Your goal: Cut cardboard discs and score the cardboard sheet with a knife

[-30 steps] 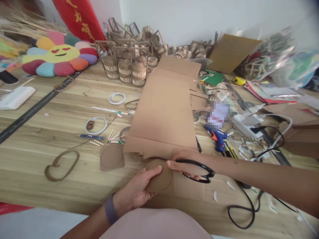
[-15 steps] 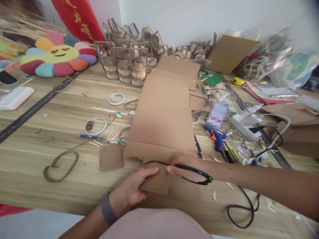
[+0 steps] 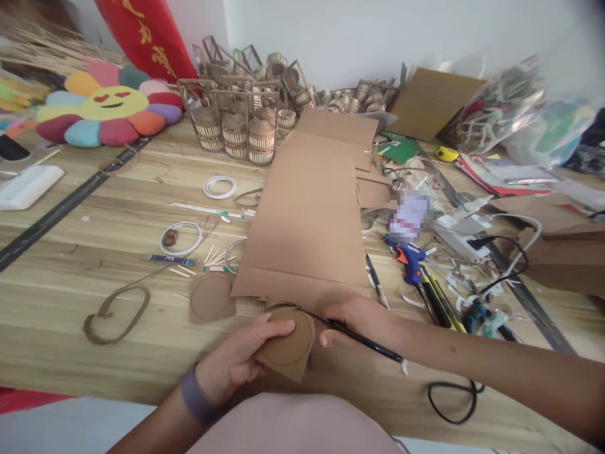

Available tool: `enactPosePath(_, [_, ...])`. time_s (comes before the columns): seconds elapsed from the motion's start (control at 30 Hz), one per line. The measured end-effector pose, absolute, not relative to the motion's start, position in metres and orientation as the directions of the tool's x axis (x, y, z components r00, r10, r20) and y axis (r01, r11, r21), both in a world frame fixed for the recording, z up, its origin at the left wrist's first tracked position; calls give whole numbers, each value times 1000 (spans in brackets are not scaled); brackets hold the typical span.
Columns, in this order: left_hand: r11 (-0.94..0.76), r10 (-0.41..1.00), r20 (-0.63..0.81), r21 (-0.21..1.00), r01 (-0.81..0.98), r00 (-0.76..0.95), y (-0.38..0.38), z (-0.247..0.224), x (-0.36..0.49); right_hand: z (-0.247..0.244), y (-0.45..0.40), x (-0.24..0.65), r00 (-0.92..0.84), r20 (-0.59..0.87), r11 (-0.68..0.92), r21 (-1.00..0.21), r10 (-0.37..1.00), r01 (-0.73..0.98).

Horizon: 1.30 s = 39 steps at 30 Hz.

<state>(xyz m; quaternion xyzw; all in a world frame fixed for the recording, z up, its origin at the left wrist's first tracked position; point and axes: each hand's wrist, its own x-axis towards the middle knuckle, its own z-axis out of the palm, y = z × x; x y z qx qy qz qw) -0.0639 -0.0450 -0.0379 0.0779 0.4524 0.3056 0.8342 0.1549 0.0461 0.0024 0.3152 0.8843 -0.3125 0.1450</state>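
Between thumb and fingers, my left hand (image 3: 253, 350) grips a small piece of brown cardboard (image 3: 288, 347) with a circle drawn on it. One of its upper corners is rounded off along the line. My right hand (image 3: 357, 321) is wrapped round the black handles of a pair of scissors (image 3: 373, 345), whose blades lie at the top edge of the piece. A second cardboard square with a drawn circle (image 3: 212, 297) lies flat to the left. Just beyond my hands is a large cardboard sheet (image 3: 307, 214).
On the right lie a blue glue gun (image 3: 412, 261), a yellow-black cutter (image 3: 442, 299), a power strip (image 3: 466, 233) and a looped black cable (image 3: 454, 403). White tape rings (image 3: 220, 187) and a coiled brown strip (image 3: 116, 315) are left. Small slatted baskets (image 3: 234, 132) stand behind.
The scissors have swung to a steeper edge-on angle and their handles have come together. The cardboard piece has turned slightly, and its upper right corner now follows the circle.
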Motion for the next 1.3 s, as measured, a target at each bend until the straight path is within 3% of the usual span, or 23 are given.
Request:
enactPosePath(0.2, [732, 680, -639, 566, -379, 359, -48, -30, -62, 12, 38, 156, -738, -426, 730, -223, 523, 646])
enactPosePath(0.4, [637, 770, -584, 685, -354, 256, -45, -14, -65, 21, 28, 163, -772, -201, 780, -57, 603, 624])
enactPosePath(0.57, [591, 791, -611, 771, -235, -14, -50, 3, -97, 17, 15, 201, -607, -39, 607, -9, 794, 795])
enactPosePath(0.7, [486, 809, -396, 866, 116, -435, -48, 0, -147, 2, -1, 240, -302, -102, 305, 14, 948, 952])
enactPosePath(0.77, [517, 775, -253, 781, 351, -579, -46, -8, -167, -7, -10, 256, -182, -159, 178, -39, 970, 983])
enactPosePath(0.83, [570, 776, -169, 602, 560, -608, -45, -16, -178, -17, -20, 268, -123, -171, 105, -108, 978, 989])
enactPosePath(0.93, [421, 844, 172, 373, 827, -508, -43, -25, -174, -29, -32, 278, -103, -138, 79, -169, 985, 983])
enactPosePath(1.0, [300, 867, 310, 301, 905, -390, -39, -28, -164, -36, -36, 282, -113, -128, 90, -173, 985, 981])
enactPosePath(1.1, [196, 948, 179, 325, 925, -264, -25, -29, -147, -47, -38, 282, -149, -95, 136, -129, 984, 982])
enactPosePath(1.2, [219, 975, -19, 290, 931, -224, -6, -27, -134, -55, -38, 280, -193, -84, 186, -92, 978, 978])
enactPosePath(1.3, [254, 967, -98, 229, 940, -237, 12, -21, -127, -58, -38, 280, -234, -113, 224, -101, 966, 969])
